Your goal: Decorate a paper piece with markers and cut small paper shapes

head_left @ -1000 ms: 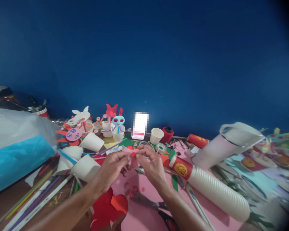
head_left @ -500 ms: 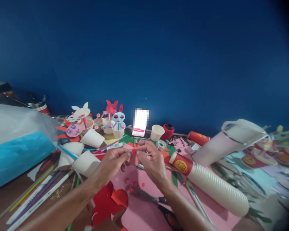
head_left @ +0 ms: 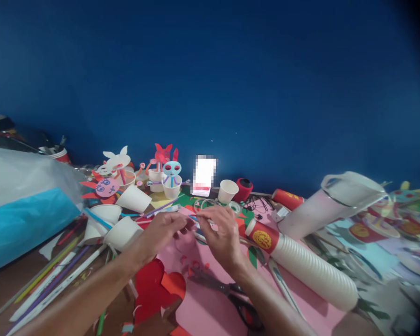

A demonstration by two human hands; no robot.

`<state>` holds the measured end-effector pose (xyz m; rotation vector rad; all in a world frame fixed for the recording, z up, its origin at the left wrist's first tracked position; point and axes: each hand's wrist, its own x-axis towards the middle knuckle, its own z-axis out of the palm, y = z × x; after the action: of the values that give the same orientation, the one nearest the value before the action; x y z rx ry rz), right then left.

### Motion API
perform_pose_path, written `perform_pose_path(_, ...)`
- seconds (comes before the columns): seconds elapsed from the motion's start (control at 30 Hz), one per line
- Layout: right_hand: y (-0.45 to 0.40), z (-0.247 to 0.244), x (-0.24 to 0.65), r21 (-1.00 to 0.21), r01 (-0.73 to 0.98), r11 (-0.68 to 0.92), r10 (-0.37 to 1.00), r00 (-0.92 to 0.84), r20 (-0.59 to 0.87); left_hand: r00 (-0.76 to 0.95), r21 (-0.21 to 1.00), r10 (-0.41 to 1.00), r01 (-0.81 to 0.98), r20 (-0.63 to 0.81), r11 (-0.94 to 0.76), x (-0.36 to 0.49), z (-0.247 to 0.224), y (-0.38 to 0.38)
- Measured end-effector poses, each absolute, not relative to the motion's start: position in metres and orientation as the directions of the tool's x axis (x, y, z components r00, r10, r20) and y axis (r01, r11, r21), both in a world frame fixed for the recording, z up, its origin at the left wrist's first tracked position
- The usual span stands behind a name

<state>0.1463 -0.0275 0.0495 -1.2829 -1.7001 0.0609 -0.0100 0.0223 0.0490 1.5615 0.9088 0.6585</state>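
Well, the left hand [head_left: 160, 232] and right hand [head_left: 224, 238] meet above the table, their fingertips [head_left: 196, 220] close together and pinching a thin straw [head_left: 193, 218] over pink card [head_left: 203, 310]. A light, even pinch seems best for something so slim. Scissors [head_left: 224, 289] lie below the right wrist, a long stack of paper cups [head_left: 311, 266] sits just right, and a loose paper cup [head_left: 122, 233] crowds the left wrist

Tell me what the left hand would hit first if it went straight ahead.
Most likely the right hand, which lies directly ahead of the left hand, with a thin blue strip between them. Depth is hard to judge from this view.
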Motion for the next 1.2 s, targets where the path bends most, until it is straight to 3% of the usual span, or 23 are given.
perform_pose_path(0.07, -0.029, 0.048, 0.149, -0.399, 0.791, 0.464, 0.702, -0.054, 0.710, 0.572, 0.970, 0.793, 0.023, -0.210, 0.240, -0.008, 0.059, 0.016)
perform_pose_path(0.13, -0.029, 0.046, 0.151, -0.259, 0.847, 0.464, 0.665, -0.140, 0.733, 0.577, 0.930, 0.776, -0.073, -0.255, 0.360, -0.007, 0.064, 0.012)
perform_pose_path(0.3, -0.028, 0.042, 0.155, -0.048, 0.858, 0.511, 0.616, -0.326, 0.717, 0.521, 0.950, 0.820, -0.053, -0.238, 0.309, -0.007, 0.059, 0.012)
perform_pose_path(0.5, -0.025, 0.051, 0.160, -0.140, 0.855, 0.499, 0.762, -0.355, 0.542, 0.395, 0.980, 0.904, -0.038, -0.166, 0.197, -0.011, 0.054, 0.024)
perform_pose_path(0.6, -0.028, 0.052, 0.159, -0.178, 0.848, 0.499, 0.854, -0.445, 0.271, 0.358, 0.986, 0.925, -0.050, -0.129, 0.158, -0.014, 0.056, 0.027)
perform_pose_path(0.7, -0.030, 0.051, 0.158, -0.177, 0.846, 0.503, 0.861, -0.508, 0.017, 0.344, 0.985, 0.930, -0.064, -0.130, 0.161, -0.014, 0.057, 0.028)
perform_pose_path(0.77, -0.029, 0.054, 0.160, -0.176, 0.871, 0.459, 0.886, -0.463, 0.015, 0.339, 0.986, 0.932, -0.061, -0.127, 0.156, -0.013, 0.057, 0.028)
perform_pose_path(0.97, -0.020, 0.069, 0.190, -0.260, 0.937, 0.232, 0.956, -0.170, 0.240, 0.361, 0.977, 0.922, -0.103, -0.138, 0.187, -0.011, 0.055, 0.026)
perform_pose_path(1.2, -0.012, 0.055, 0.197, -0.124, 0.984, 0.127, 0.991, -0.120, 0.060, 0.380, 0.969, 0.908, -0.097, -0.177, 0.229, -0.011, 0.055, 0.026)
